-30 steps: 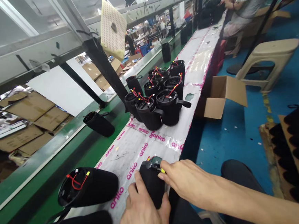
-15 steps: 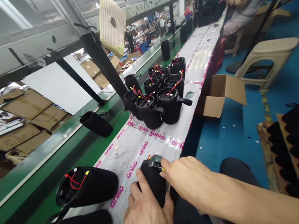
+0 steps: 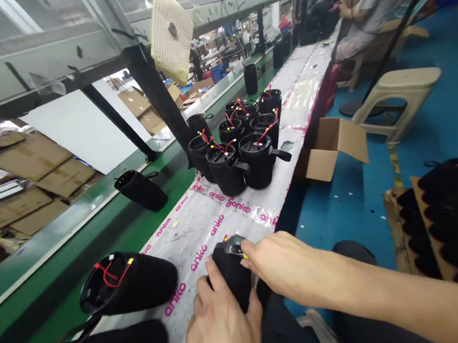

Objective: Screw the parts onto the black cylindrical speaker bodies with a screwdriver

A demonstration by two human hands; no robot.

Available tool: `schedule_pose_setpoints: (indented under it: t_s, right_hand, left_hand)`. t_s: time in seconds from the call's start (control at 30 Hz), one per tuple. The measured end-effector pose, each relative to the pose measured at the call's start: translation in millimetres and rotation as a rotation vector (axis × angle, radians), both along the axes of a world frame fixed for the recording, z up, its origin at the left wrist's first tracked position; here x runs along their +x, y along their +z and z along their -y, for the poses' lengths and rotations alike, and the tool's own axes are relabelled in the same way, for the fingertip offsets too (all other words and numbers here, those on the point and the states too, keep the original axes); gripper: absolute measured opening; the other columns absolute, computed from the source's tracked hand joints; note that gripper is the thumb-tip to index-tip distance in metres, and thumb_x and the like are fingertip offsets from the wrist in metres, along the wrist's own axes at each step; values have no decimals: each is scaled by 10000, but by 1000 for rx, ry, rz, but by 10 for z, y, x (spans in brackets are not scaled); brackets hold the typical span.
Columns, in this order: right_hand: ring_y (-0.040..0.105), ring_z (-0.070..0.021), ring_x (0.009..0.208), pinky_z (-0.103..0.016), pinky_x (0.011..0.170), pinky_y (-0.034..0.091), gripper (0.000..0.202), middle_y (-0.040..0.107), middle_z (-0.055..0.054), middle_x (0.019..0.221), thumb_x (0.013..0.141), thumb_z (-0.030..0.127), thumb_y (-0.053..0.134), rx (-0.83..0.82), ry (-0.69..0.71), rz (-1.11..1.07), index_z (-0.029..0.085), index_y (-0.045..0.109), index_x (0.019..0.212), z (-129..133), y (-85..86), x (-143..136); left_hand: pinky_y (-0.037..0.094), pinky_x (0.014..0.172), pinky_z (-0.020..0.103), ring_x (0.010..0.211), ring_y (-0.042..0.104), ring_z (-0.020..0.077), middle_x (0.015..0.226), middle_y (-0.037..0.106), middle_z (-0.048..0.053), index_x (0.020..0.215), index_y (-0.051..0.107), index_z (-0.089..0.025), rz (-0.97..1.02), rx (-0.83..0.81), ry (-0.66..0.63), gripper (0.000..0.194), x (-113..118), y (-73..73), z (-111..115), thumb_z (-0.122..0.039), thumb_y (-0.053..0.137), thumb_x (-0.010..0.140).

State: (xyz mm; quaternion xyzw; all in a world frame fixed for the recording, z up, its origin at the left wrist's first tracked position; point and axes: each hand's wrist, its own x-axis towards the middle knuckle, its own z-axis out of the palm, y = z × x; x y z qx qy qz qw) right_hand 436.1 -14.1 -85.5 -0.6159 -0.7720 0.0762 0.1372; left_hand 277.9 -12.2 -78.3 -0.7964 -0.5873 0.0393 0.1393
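Note:
A black cloth-covered speaker housing (image 3: 234, 279) lies tilted on the white covered bench in front of me. My left hand (image 3: 221, 325) is wrapped around its side, with the thumb on the right and the fingers on the left. At its upper end my right hand (image 3: 263, 256) is closed on a small dark hand tool (image 3: 234, 248) with a bit of yellow, pressed against the rim. The tool's exact kind cannot be made out. Bits of red and yellow wire show behind that rim. To the left lies another speaker housing (image 3: 142, 281) with red wires at its open end.
Several upright speaker housings (image 3: 256, 159) with red wires stand ahead on the bench covering (image 3: 186, 233). One lone housing (image 3: 141, 190) lies on the green belt (image 3: 98, 224). An open carton (image 3: 321, 164), a beige stool (image 3: 410, 80) and a seated person (image 3: 363, 18) are at right.
The tool has shifted slightly left across the housing's rim, and my right hand has moved with it. My left hand keeps its hold. The whole view has shifted a little.

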Motion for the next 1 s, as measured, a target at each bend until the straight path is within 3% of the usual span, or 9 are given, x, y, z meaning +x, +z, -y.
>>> schedule_pose_setpoints:
  t_s: [0.17,0.23,0.33,0.4,0.53,0.7,0.83,0.9,1.0]
  right_hand:
    - [638,-178,591,-281,545,376,285,636,9,684,1064,393,313,43,-223,-595,212,519,986,107,-338,-118]
    - [623,-158,581,-267,566,406,309,617,32,660,1064,433,296,22,-277,-850,223,512,995,120,-388,-174]
    - [655,-165,681,-266,633,446,294,657,25,742,1036,452,393,-15,-257,-963,230,540,1162,124,-346,-194]
    - [665,-173,751,-267,662,454,299,684,18,822,989,441,509,-72,-178,-931,249,562,1211,118,-253,-156]
    - [625,-152,638,-255,560,409,197,668,36,772,934,402,600,-199,-40,-838,240,621,1042,69,28,-49]
    - [665,-196,739,-284,637,420,149,689,16,807,949,350,600,18,58,-566,239,590,1048,-118,389,-110]
    - [699,-230,794,-294,651,410,174,707,-18,838,946,304,622,221,125,-227,211,561,1079,-484,556,-317]
    - [701,-223,781,-284,625,386,139,707,-23,828,969,307,594,263,152,-99,198,550,1045,-744,618,-439]
    - [703,-234,794,-282,612,358,121,719,-52,861,979,296,579,292,189,-3,185,552,1020,-1155,697,-645]
  left_hand:
    - [536,642,346,811,723,264,1099,673,110,1431,402,-93,109,-102,80,697,-69,67,-55,-427,622,860]
    - [544,668,372,844,728,279,1134,678,108,1434,392,-113,149,-135,101,703,-91,87,-69,-421,638,852]
    - [558,707,390,916,724,293,1194,674,113,1418,413,-141,240,-156,119,691,-129,79,-49,-400,666,830]
    - [567,739,387,964,717,292,1244,663,105,1406,431,-175,331,-140,114,688,-165,35,-10,-360,699,799]
    - [568,843,393,1056,690,278,1290,636,92,1404,417,-233,543,58,45,670,-222,-125,33,-288,690,796]
    - [549,953,431,1257,578,292,1407,534,169,1475,284,-204,875,266,-33,720,-194,-212,-134,-406,632,878]
    - [486,1058,479,1399,430,288,1529,383,194,1531,156,-187,978,362,-4,760,-190,-237,-218,-350,578,921]
    - [473,1071,489,1423,387,294,1545,358,178,1508,244,-185,932,449,-47,706,-234,-370,-204,-314,585,902]
    - [530,977,473,1337,487,314,1422,509,158,1315,511,-206,800,608,-117,459,-347,-766,-192,-261,555,861]
